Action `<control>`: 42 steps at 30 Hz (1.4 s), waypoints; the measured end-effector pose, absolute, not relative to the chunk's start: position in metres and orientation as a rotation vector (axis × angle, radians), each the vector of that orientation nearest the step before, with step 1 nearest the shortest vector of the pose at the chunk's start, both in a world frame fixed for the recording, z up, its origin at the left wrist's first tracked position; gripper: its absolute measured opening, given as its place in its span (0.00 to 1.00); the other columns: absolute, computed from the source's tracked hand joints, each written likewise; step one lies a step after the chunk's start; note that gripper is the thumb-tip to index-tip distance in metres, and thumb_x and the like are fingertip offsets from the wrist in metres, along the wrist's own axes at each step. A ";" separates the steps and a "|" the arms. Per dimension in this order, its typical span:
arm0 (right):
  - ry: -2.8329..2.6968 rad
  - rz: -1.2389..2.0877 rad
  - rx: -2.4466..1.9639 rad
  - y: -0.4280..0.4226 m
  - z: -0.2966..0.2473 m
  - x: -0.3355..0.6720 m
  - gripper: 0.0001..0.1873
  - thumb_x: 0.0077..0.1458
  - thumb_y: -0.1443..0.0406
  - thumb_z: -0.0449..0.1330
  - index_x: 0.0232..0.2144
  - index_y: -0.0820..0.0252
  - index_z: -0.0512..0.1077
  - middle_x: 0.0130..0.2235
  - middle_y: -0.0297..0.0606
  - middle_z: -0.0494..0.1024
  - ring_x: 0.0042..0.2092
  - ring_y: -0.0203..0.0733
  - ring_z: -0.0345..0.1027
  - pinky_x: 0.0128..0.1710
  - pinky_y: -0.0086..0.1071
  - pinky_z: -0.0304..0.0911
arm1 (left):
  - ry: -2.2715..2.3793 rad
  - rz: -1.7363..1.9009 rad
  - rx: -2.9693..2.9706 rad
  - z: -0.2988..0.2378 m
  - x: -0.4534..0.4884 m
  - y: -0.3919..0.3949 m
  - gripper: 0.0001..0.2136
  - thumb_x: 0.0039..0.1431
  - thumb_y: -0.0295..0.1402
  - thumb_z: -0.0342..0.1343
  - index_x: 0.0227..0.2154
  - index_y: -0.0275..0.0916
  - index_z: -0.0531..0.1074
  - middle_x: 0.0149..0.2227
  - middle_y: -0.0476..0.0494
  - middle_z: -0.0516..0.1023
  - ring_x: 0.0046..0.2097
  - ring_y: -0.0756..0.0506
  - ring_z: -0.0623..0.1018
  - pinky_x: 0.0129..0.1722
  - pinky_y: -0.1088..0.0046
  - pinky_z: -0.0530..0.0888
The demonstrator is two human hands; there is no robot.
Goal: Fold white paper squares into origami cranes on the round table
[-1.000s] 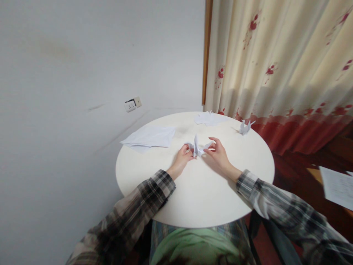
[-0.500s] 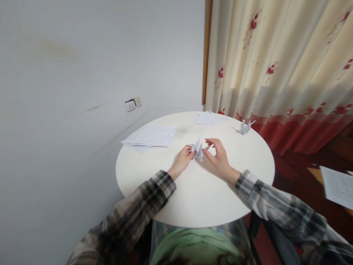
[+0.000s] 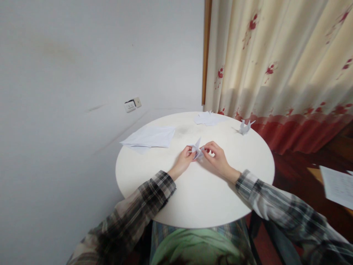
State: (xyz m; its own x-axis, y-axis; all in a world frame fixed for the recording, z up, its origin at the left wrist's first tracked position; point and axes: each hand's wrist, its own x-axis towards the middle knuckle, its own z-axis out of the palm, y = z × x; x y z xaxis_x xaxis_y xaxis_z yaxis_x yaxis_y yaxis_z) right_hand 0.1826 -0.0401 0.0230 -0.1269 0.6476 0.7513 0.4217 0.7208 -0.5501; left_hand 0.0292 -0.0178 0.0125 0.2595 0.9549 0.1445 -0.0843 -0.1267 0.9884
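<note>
Left grip (image 3: 183, 161): holding origami crane (image 3: 197, 149)
Right grip (image 3: 218, 156): pinching crane's right side
Paper stack (image 3: 151, 136): left of crane

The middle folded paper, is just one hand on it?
No, the left hand grips one side of the folded paper while the right hand pinches the other.
</note>
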 end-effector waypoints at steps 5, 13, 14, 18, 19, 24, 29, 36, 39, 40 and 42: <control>-1.763 0.270 -0.853 -0.040 0.022 0.182 0.05 0.49 0.68 0.54 0.30 0.58 0.70 0.31 0.36 0.68 0.31 0.35 0.61 0.29 0.31 0.59 | 0.889 1.124 1.338 0.012 0.028 -0.018 0.10 0.49 0.34 0.56 0.30 0.37 0.62 0.31 0.50 0.68 0.34 0.52 0.72 0.31 0.77 0.73; -1.806 0.240 -0.868 -0.037 0.021 0.182 0.02 0.45 0.69 0.55 0.25 0.58 0.66 0.27 0.34 0.68 0.31 0.37 0.61 0.32 0.32 0.58 | 0.868 1.099 1.365 0.015 0.029 -0.021 0.11 0.48 0.35 0.57 0.29 0.36 0.62 0.31 0.50 0.67 0.34 0.52 0.71 0.32 0.76 0.73; -1.802 0.242 -0.876 -0.037 0.020 0.182 0.02 0.45 0.69 0.55 0.24 0.58 0.66 0.26 0.33 0.68 0.30 0.36 0.60 0.32 0.32 0.58 | 0.863 1.089 1.370 0.016 0.029 -0.021 0.11 0.48 0.36 0.57 0.29 0.36 0.62 0.31 0.50 0.67 0.34 0.52 0.71 0.32 0.76 0.73; -1.794 0.278 -0.852 -0.038 0.020 0.182 0.03 0.45 0.70 0.55 0.25 0.58 0.68 0.27 0.34 0.67 0.30 0.36 0.60 0.30 0.31 0.59 | 0.843 1.077 1.392 0.018 0.030 -0.023 0.11 0.48 0.36 0.57 0.30 0.37 0.62 0.32 0.50 0.67 0.35 0.52 0.71 0.33 0.75 0.73; -1.792 0.287 -0.838 -0.038 0.020 0.181 0.04 0.46 0.70 0.55 0.25 0.58 0.69 0.27 0.34 0.67 0.30 0.36 0.60 0.30 0.30 0.59 | 0.846 1.086 1.390 0.018 0.030 -0.023 0.10 0.48 0.36 0.56 0.30 0.37 0.62 0.32 0.50 0.67 0.35 0.52 0.71 0.33 0.75 0.73; -1.777 0.291 -0.820 -0.042 0.023 0.182 0.06 0.48 0.67 0.56 0.29 0.56 0.73 0.29 0.35 0.65 0.32 0.36 0.60 0.28 0.30 0.59 | 0.865 1.177 1.366 0.016 0.028 -0.020 0.09 0.49 0.35 0.55 0.30 0.37 0.62 0.32 0.50 0.68 0.35 0.51 0.72 0.33 0.74 0.72; -1.781 0.427 -0.858 -0.046 0.025 0.184 0.11 0.52 0.60 0.54 0.33 0.56 0.74 0.26 0.35 0.68 0.28 0.35 0.60 0.28 0.30 0.58 | 0.900 1.268 1.388 0.012 0.027 -0.013 0.07 0.51 0.34 0.53 0.31 0.38 0.62 0.33 0.49 0.68 0.35 0.51 0.72 0.33 0.75 0.72; -1.515 0.997 -0.849 -0.036 0.022 0.180 0.17 0.49 0.53 0.55 0.25 0.61 0.72 0.24 0.34 0.73 0.25 0.34 0.64 0.28 0.31 0.60 | 1.044 1.490 1.742 0.009 0.021 -0.008 0.05 0.54 0.31 0.51 0.34 0.37 0.65 0.35 0.46 0.70 0.40 0.49 0.71 0.39 0.73 0.70; -1.372 1.202 -0.847 -0.032 0.021 0.176 0.13 0.39 0.59 0.65 0.25 0.61 0.69 0.22 0.31 0.73 0.23 0.33 0.65 0.26 0.28 0.61 | 1.050 1.521 1.843 0.009 0.019 -0.009 0.07 0.55 0.32 0.50 0.37 0.38 0.65 0.38 0.44 0.68 0.43 0.47 0.69 0.39 0.73 0.70; -1.312 1.266 -0.837 -0.032 0.020 0.175 0.14 0.37 0.61 0.66 0.27 0.61 0.67 0.22 0.30 0.73 0.23 0.32 0.65 0.26 0.27 0.62 | 1.041 1.532 1.865 0.008 0.019 -0.009 0.07 0.55 0.32 0.49 0.37 0.38 0.65 0.38 0.43 0.67 0.43 0.47 0.69 0.39 0.73 0.70; -1.182 1.376 -0.840 -0.032 0.019 0.175 0.18 0.36 0.65 0.67 0.30 0.60 0.65 0.23 0.30 0.74 0.24 0.32 0.67 0.26 0.26 0.63 | 1.020 1.556 1.901 0.007 0.018 -0.009 0.07 0.55 0.31 0.48 0.38 0.38 0.64 0.39 0.44 0.66 0.43 0.47 0.69 0.38 0.73 0.71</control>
State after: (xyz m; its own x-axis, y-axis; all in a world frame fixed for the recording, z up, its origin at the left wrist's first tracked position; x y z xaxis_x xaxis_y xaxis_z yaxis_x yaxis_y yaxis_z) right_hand 0.1755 -0.0319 0.0191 -0.1654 0.9779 0.1282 -0.2745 0.0792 -0.9583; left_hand 0.0178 -0.0085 0.0071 0.0775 0.7880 0.6107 0.2458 -0.6087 0.7543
